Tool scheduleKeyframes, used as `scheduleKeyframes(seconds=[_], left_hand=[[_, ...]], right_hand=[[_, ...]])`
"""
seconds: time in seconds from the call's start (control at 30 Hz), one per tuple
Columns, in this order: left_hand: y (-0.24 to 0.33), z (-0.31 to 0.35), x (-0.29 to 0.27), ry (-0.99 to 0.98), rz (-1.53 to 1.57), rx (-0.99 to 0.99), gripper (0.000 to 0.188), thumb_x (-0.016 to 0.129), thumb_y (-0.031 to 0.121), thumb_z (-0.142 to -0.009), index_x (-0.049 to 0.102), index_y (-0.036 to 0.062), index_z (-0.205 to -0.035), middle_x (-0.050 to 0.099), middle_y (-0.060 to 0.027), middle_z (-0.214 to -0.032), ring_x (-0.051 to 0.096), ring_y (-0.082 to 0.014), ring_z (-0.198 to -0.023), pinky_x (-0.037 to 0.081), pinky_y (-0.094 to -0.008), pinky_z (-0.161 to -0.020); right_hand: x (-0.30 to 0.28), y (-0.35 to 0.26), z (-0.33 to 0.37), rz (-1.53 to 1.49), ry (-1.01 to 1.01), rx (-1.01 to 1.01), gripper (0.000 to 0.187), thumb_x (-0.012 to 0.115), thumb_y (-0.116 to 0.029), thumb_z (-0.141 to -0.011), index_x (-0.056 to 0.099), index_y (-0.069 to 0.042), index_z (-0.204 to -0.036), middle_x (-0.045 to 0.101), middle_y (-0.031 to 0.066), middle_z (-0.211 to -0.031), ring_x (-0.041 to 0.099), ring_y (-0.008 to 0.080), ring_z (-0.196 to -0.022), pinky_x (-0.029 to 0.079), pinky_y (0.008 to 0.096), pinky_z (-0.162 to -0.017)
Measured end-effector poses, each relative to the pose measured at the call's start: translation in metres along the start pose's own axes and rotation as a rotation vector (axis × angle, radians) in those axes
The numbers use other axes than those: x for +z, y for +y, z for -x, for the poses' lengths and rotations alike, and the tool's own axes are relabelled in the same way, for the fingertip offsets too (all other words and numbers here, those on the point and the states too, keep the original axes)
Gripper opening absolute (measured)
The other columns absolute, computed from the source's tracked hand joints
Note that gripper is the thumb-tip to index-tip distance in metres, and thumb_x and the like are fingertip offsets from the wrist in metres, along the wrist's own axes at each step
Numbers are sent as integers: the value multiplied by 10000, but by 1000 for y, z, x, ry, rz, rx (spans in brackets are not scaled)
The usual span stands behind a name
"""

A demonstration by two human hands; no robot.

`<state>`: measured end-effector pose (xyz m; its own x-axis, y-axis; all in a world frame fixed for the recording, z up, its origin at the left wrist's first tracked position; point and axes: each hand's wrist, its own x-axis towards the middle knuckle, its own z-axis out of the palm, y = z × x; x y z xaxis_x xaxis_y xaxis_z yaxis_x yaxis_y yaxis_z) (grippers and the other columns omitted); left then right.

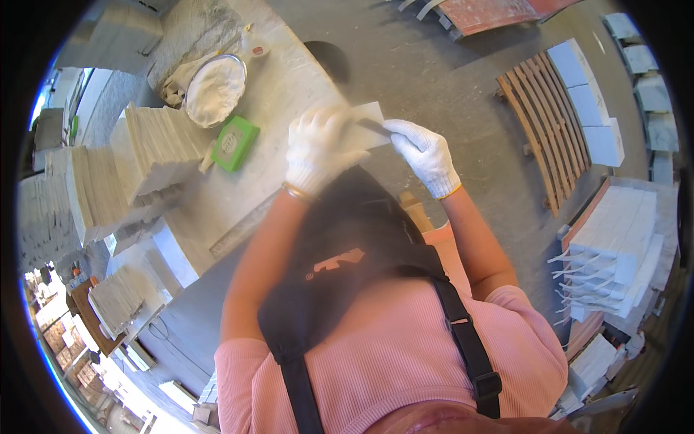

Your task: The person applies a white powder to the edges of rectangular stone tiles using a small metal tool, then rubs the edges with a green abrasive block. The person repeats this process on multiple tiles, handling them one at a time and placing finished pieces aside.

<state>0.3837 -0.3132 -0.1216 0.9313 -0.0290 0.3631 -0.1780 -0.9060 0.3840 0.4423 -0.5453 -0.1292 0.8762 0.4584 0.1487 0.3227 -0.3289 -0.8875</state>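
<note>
A small white slab (370, 114), like a stone tile, is held over the corner of the pale worktable (275, 101). My right hand (425, 155), in a white knit glove, pinches its right edge between thumb and fingers. A thin dark strip crosses the slab beside those fingertips; whether it is a shadow or a tool I cannot tell. Against the slab's left side is my left hand (318, 148), gloved too and smeared by motion, so its grip is unclear.
On the table lie a green box (235, 144) and a metal bowl (244, 71) of white material, with a bottle (256, 47) behind. Stacked stone slabs (155, 148) stand left. To the right are a wooden pallet (546, 123), white blocks (587, 105) and strapped white slabs (614, 231).
</note>
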Motion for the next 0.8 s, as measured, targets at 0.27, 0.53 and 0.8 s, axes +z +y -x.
scheduleKeyframes(seconds=[0.27,0.53,0.8], left_hand=[[-2,-1,2,-18,9,-1,694,905,490,-601,695,162,-1175,684,-47,-1273,613,-309,-1183,459,-462,-983],[0,0,-3,-34,35,-28,712,903,472,-604,701,153,-1208,675,-46,-1291,599,-311,-1205,443,-467,-1010],[-3,0,0,-28,51,-34,702,906,451,-599,699,160,-1203,668,-42,-1297,581,-311,-1230,427,-474,-1032]], right_hand=[[26,-7,11,36,128,-55,279,681,-14,-948,750,-67,-1213,777,67,-1080,691,101,-856,556,261,-769],[3,-3,-6,108,50,-85,270,701,-22,-939,763,-79,-1196,773,99,-1108,712,131,-889,559,262,-794],[15,-8,7,93,55,-9,266,669,-53,-952,753,-112,-1198,764,119,-1117,741,271,-955,577,335,-847]])
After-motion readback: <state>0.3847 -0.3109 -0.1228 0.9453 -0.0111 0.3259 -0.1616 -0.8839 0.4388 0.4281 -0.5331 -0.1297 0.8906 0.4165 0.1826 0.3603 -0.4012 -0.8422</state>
